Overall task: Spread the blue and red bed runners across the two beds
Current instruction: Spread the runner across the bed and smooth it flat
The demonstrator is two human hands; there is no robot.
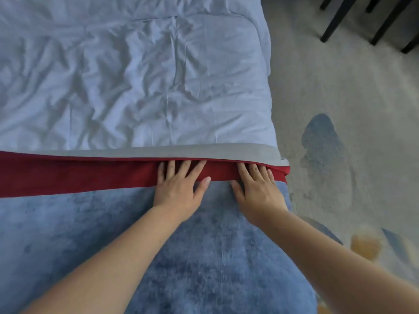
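Left hand [176, 191] flat with fingers spread on red runner [79, 175], right hand [258, 191] flat beside it, fingers together, blue runner [90, 223] under both wrists, white duvet [136, 75] beyond, patterned carpet [340, 98] right.

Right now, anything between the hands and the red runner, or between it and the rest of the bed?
Nothing visible. The left hand and right hand both lie flat with fingers on the red runner. A grey fabric band overlaps its far edge at the fingertips; beyond that lies only wrinkled white duvet.
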